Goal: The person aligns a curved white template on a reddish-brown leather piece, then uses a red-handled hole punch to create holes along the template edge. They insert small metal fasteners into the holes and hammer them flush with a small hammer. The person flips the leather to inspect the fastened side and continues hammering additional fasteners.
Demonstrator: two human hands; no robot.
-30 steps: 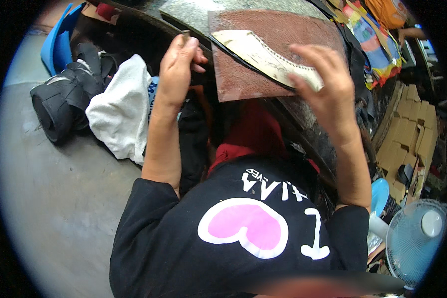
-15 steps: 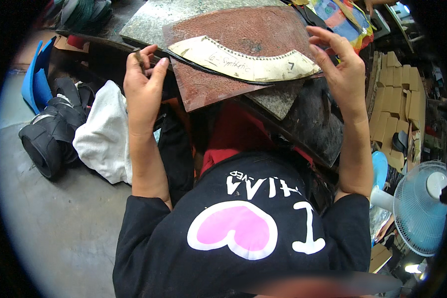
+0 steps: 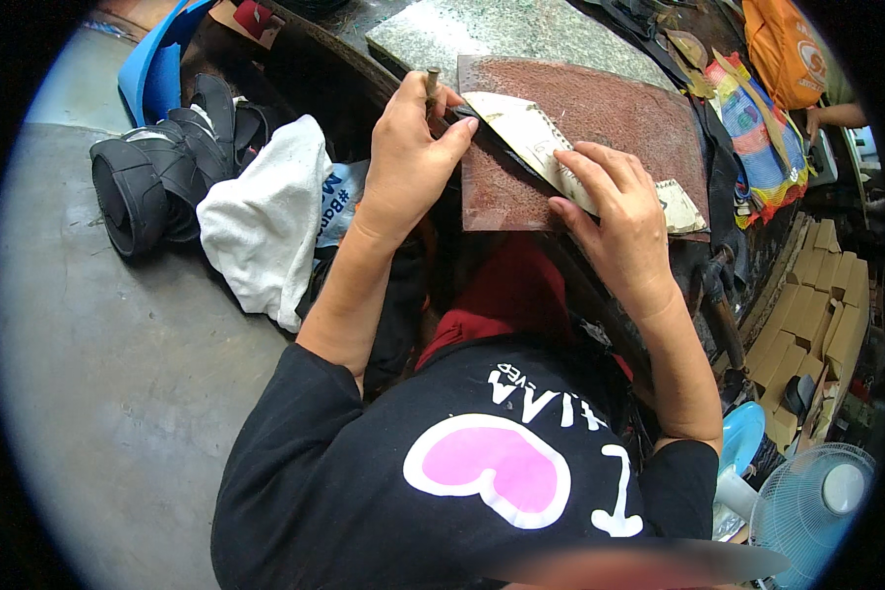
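Observation:
A cream curved template (image 3: 521, 132) with writing and a row of small marks along one edge lies over a dark strip (image 3: 499, 146) of similar shape. Both rest on a worn reddish-brown board (image 3: 649, 118). My left hand (image 3: 410, 162) is closed round a short, brownish rod-like tool (image 3: 432, 83), its upper end poking up between the fingers. That hand's thumb and fingertips are at the left end of the template. My right hand (image 3: 621, 211) grips across the template, thumb at the near edge and fingers on top, hiding part of it.
A speckled stone slab (image 3: 521, 34) lies beneath the board. To the left are black rolled pieces (image 3: 147, 177), a white cloth (image 3: 265, 221) and a blue sheet (image 3: 157, 74). Stacked cartons (image 3: 806, 315) and a fan (image 3: 816, 511) stand right. Another person's hand (image 3: 831, 116) shows far right.
My right hand has come down from the air beside the template onto it. My left hand has moved in to its left end. The view has shifted, and the template now slants more.

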